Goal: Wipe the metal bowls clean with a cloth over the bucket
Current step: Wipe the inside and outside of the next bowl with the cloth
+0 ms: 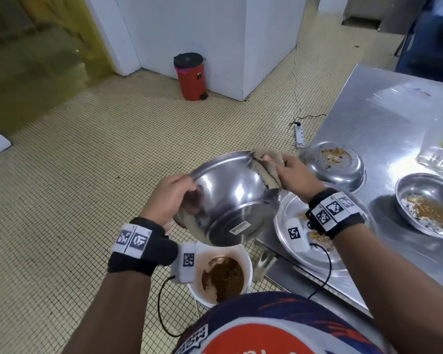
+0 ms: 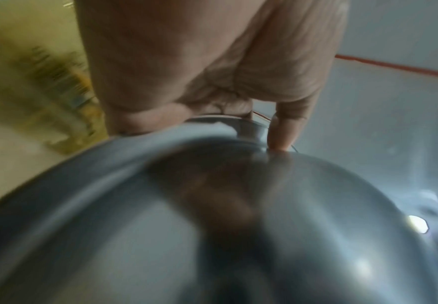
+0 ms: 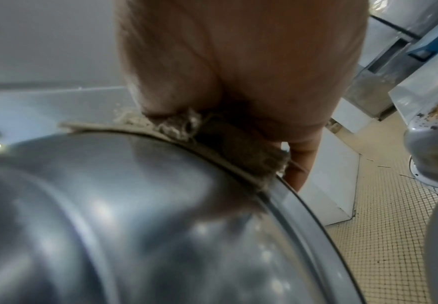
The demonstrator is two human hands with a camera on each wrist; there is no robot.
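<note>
1. The left hand (image 1: 170,198) is curled over the near-left rim of the metal bowl (image 1: 230,198), thumb on the outside wall; the bowl is thereby kept tilted with its mouth turned away and its underside toward the body.
2. The right hand (image 1: 290,172) is clamped on the cloth (image 1: 267,169), which is folded over the far-right rim, so that inside and outside of the edge are presumably rubbed together.
3. The bowl is held in the air above the bucket (image 1: 241,254) on the floor, just off the worktop (image 1: 384,118) near corner, evidently so that loosened scraps drop into the brown slop.
4. Three more bowls with food residue are left along the worktop's near edge, apparently awaiting wiping.
5. A barcode sticker (image 1: 241,228) is seen on the bowl's base; its print is too small to read.
</note>
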